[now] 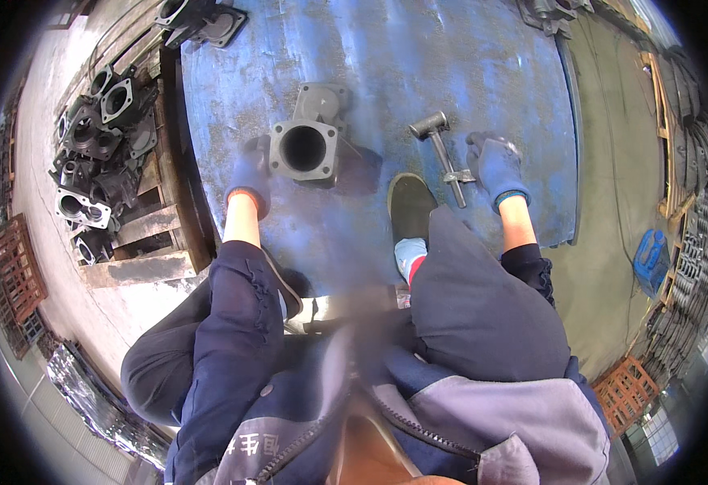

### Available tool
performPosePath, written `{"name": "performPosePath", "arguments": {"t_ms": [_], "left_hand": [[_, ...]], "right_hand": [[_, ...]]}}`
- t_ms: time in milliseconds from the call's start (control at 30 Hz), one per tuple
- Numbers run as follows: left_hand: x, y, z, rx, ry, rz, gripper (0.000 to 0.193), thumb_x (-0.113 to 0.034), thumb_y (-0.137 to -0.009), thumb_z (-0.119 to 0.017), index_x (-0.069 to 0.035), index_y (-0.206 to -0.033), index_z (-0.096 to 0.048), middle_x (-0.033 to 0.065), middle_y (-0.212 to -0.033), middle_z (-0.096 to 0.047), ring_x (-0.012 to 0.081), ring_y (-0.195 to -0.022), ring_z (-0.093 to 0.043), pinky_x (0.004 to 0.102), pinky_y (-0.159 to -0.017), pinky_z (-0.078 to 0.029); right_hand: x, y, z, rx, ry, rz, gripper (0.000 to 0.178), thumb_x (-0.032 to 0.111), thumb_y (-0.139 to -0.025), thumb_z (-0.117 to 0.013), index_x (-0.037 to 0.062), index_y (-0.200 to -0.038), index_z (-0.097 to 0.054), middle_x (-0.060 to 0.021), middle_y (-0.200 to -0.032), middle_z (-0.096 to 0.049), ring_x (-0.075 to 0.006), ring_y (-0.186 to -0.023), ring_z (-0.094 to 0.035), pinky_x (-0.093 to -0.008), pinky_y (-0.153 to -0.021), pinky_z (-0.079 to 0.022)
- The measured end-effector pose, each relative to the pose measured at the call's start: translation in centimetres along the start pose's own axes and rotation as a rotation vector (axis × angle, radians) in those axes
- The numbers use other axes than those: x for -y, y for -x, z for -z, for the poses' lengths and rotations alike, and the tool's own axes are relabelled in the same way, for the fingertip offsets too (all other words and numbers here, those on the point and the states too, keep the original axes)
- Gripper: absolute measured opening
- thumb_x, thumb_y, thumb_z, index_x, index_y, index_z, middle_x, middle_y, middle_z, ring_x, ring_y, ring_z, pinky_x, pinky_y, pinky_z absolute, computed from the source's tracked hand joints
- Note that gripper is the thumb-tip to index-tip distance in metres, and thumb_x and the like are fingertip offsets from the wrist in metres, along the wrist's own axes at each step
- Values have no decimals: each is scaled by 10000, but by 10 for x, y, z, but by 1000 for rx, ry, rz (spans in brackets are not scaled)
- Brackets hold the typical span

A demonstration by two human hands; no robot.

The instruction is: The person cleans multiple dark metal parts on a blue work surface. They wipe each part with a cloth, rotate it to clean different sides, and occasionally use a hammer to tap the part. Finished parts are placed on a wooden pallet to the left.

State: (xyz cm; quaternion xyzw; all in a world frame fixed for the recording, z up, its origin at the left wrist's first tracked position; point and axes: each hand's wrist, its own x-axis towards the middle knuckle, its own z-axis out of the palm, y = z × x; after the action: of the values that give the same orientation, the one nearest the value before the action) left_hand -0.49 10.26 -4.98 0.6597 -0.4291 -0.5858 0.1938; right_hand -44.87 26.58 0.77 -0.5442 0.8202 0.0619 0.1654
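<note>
A grey metal pipe casting (318,103) stands on the blue surface, its square flange and round bore facing up. At the flange's left edge is my left hand (249,174) in a blue glove, fingers closed against the casting and partly hidden by it. To the right lies a metal hammer (430,126), head away from me. Across its handle, or right beside it, sits a small metal piece (459,176). Just right of that is my gloved right hand (495,166), its fingers curled in; whatever may be inside them does not show.
The blue surface (394,73) lies beneath everything here, with my shoe (411,206) on it. At left, a wooden pallet (140,269) bears several castings (95,133). More castings (208,24) sit at the far left corner and far right corner. A blue plastic crate (651,263) stands at right.
</note>
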Motion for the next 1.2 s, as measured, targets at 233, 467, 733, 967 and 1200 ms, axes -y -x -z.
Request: {"name": "performPosePath", "arguments": {"t_ms": [233,467,733,967,1200], "left_hand": [[24,-37,6,67,6,-43,393,-327,-1001,-548,-112,-1321,-628,27,-1258,-683,162,-1090,-637,334,-979,-463],[-8,-15,-16,114,164,61,341,-372,-1000,-544,-119,-1190,-674,-4,-1010,-666,127,-868,-580,308,-787,-429],[9,12,-52,254,58,-120,288,-349,-975,-517,-145,-1099,-679,-45,-824,-562,91,-712,-452,272,-588,-347],[4,25,-98,349,-358,-232,416,-86,-832,-662,-98,-1239,-576,110,-1048,-589,253,-865,-573,353,-693,-479],[-17,56,-139,350,64,-230,156,-90,-896,-641,-38,-1042,-626,45,-717,-597,127,-554,-536,309,-469,-407]], "right_hand": [[129,-37,-22,463,-789,-18,291,230,-991,-539,68,-1219,-618,-132,-1007,-720,-211,-933,-687,-331,-818,-536],[187,-22,-27,291,-736,273,353,119,-1003,-440,58,-1320,-586,-182,-1175,-676,-301,-1089,-642,-380,-979,-476],[151,-10,-30,67,-567,216,347,209,-1048,-429,-13,-1248,-606,-125,-1079,-689,-182,-945,-607,-329,-840,-491],[130,2,50,-95,-590,-31,587,475,-1021,-412,-48,-1057,-676,-309,-914,-679,-504,-873,-640,-523,-794,-509],[141,17,125,23,-523,-287,449,364,-1027,-572,-60,-1050,-716,-118,-876,-718,-147,-768,-598,-306,-705,-488]]}}
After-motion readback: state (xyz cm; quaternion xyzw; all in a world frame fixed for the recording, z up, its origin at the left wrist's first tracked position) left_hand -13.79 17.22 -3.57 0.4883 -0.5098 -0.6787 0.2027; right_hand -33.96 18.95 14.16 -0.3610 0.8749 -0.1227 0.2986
